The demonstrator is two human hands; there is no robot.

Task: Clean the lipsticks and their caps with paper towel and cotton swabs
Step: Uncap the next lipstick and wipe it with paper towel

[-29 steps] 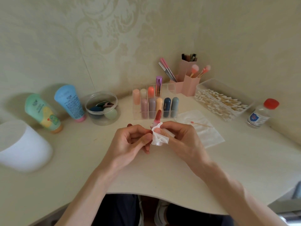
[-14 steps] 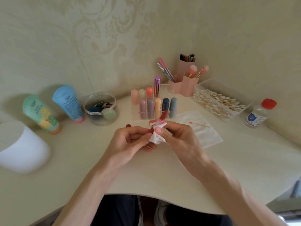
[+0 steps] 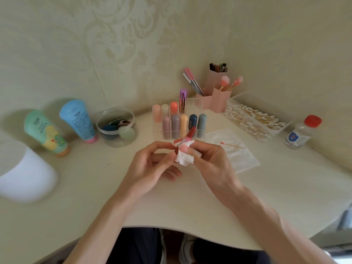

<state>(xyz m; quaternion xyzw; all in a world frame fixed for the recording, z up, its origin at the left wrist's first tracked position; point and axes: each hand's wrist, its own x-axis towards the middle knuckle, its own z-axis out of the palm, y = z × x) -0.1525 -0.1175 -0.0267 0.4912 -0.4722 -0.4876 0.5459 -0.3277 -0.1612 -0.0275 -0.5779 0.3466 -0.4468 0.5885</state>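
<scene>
- Left hand (image 3: pixel 150 164) pinches the lipstick (image 3: pixel 191 133) at its lower end, above the desk (image 3: pixel 95 187).
- Right hand (image 3: pixel 211 161) grips a towel (image 3: pixel 185 159) wrapped round the lipstick.
- The lipstick's red tip tilts right, before the organizer (image 3: pixel 179 121).

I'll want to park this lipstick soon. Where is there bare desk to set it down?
Bare desk: the near edge below the right hand; between white tub and left hand; right of the paper sheet, below the bottle. Crowded at the back: lipstick rack, brush cups, swab box.
</scene>
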